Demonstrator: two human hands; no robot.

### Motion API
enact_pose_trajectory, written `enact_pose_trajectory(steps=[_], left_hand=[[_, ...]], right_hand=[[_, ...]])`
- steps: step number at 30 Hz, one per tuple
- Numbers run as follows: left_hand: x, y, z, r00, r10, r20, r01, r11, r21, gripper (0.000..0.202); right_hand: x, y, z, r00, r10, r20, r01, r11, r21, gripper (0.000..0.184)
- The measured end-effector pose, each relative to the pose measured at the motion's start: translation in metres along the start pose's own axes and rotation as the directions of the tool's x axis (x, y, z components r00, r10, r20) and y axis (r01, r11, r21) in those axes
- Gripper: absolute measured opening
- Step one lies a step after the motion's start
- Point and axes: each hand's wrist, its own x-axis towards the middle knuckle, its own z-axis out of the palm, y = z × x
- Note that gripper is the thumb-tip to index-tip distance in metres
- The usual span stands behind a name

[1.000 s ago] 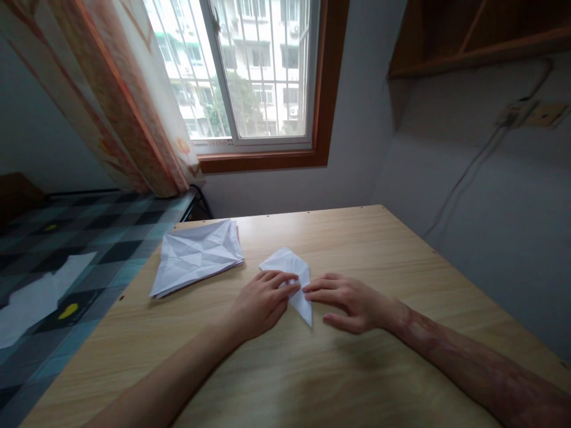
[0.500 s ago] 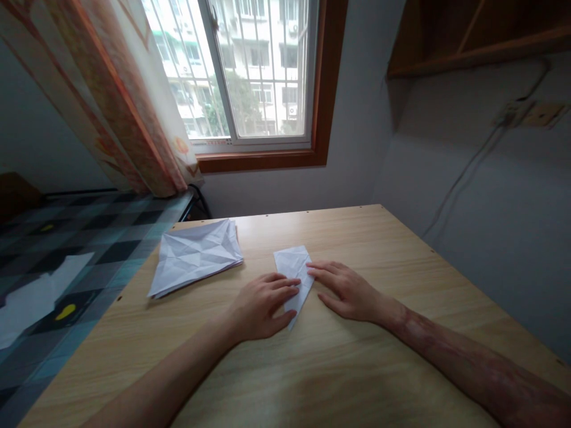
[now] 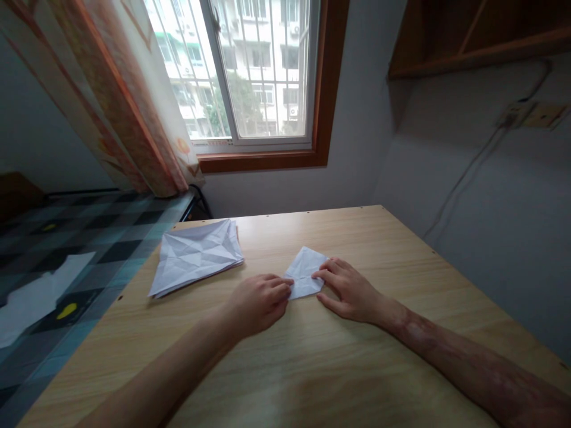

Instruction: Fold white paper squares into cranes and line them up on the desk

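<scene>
A small folded sheet of white paper [image 3: 305,267] lies on the wooden table between both hands, its creases showing. At its left corner, my left hand [image 3: 264,300] is closed, with thumb and fingers pinching the paper's edge. My right hand [image 3: 350,290] rests at the right side of the sheet. Its index fingertip presses on the paper, while the thumb lies apart on the near side; the tips of the other fingers are partly hidden. To the left, a stack of larger creased white sheets [image 3: 200,252] lies near the table's far left corner.
The wooden table [image 3: 285,368] has a wall on its right and a window [image 3: 267,77] beyond it. A bed with a checked cover [image 3: 111,238] stands left, with white paper pieces [image 3: 44,291] on it. A shelf [image 3: 482,59] hangs upper right, above a cable [image 3: 464,178].
The folded paper has turned, its narrow tip swinging from the near side towards the left. My left hand has gone from lying flat on it to pinching its left corner.
</scene>
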Motion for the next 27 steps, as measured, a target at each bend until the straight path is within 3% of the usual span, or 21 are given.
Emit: enact_pose_trajectory(steps=[8, 12, 16, 20, 24, 27], left_hand=[[-0.001, 0.005, 0.009, 0.998, -0.043, -0.040, 0.048, 0.988, 0.144, 0.021], [-0.005, 0.005, 0.015, 0.993, -0.067, -0.100, 0.079, 0.989, 0.127, 0.022], [-0.007, 0.002, 0.015, 0.950, -0.234, -0.207, 0.218, 0.971, -0.098, 0.018], [-0.001, 0.002, 0.014, 0.855, -0.467, -0.226, 0.303, 0.803, -0.514, 0.024], [0.006, 0.004, 0.018, 0.805, -0.579, -0.134, 0.288, 0.577, -0.764, 0.035], [0.006, 0.004, 0.019, 0.789, -0.608, -0.093, 0.316, 0.531, -0.786, 0.039]], right_hand=[[0.000, 0.006, 0.004, 0.999, -0.038, -0.024, 0.039, 0.999, 0.028, 0.023], [0.000, 0.006, 0.004, 0.999, -0.022, -0.038, 0.023, 1.000, 0.013, 0.030], [0.001, 0.010, 0.004, 0.989, 0.052, -0.135, -0.042, 0.996, 0.079, 0.028], [0.000, 0.018, 0.004, 0.922, 0.269, -0.278, -0.185, 0.938, 0.293, 0.014], [0.000, 0.028, 0.010, 0.830, 0.493, -0.261, -0.260, 0.756, 0.601, 0.028], [0.001, 0.036, 0.017, 0.779, 0.583, -0.228, -0.234, 0.609, 0.758, 0.043]])
